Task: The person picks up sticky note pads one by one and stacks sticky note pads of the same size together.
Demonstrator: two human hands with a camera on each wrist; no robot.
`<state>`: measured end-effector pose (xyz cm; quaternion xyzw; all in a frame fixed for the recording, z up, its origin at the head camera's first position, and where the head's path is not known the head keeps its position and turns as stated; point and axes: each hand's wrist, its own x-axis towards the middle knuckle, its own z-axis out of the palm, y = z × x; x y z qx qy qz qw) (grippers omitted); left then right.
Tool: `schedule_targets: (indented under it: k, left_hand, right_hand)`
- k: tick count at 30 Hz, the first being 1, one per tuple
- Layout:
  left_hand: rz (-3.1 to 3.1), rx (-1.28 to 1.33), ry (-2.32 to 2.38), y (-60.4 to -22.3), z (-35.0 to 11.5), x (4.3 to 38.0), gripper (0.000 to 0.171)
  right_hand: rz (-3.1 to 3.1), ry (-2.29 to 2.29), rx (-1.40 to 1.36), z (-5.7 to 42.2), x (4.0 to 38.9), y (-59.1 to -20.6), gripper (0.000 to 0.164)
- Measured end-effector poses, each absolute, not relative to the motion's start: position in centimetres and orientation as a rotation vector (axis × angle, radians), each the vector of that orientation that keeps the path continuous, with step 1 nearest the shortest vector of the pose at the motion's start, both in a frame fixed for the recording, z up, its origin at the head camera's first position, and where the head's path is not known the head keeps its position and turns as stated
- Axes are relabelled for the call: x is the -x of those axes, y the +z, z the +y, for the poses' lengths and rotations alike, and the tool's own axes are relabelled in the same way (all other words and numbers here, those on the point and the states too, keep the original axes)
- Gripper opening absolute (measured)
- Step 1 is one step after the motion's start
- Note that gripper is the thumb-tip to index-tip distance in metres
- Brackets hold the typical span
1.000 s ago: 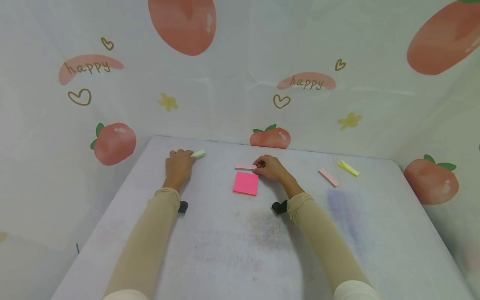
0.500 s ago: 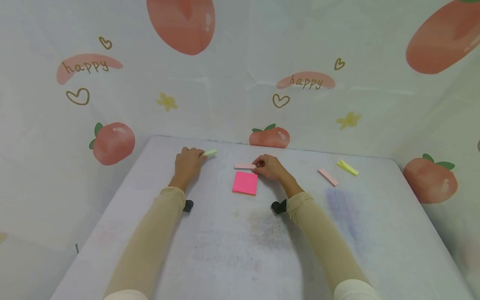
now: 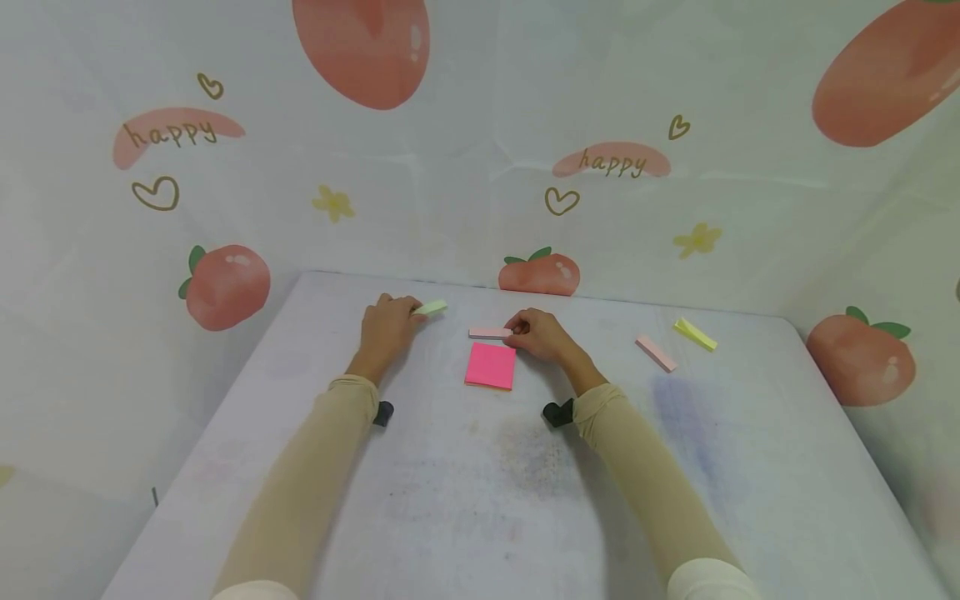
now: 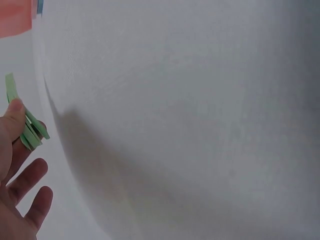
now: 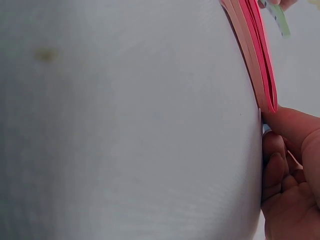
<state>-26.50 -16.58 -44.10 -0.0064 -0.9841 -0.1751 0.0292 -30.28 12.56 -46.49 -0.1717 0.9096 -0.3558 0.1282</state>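
Note:
My left hand (image 3: 386,333) pinches a small bundle of light green paper strips (image 3: 431,308) near the back of the table. In the left wrist view the green strips (image 4: 31,122) fan apart between thumb and index finger, the other fingers spread loosely. At the table's middle my right hand (image 3: 538,335) holds the right end of a pale pink strip (image 3: 489,334) between thumb and fingers. Just in front of that strip lies a square bright pink sticky-note pad (image 3: 491,367). Its layered edge (image 5: 257,60) runs close to my right thumb in the right wrist view.
To the right lie another pale pink strip (image 3: 656,354) and a yellow strip bundle (image 3: 696,335). A white cloth covers the table (image 3: 450,500). Behind it stands a printed backdrop (image 3: 450,208) with fruit, hearts and writing.
My left hand has moved right with the green strips, closer to the pale pink strip. The right hand has kept its place on the pink strip.

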Motion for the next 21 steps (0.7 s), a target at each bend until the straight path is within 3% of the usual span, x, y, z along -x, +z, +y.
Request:
schedule_targets:
  k: [21]
  left_hand:
    - [-3.022,0.141,-0.483,-44.5,-13.5,26.7,0.035]
  right_hand:
    - [2.642,-1.051,0.489,12.5,30.2,-46.5,0.029]
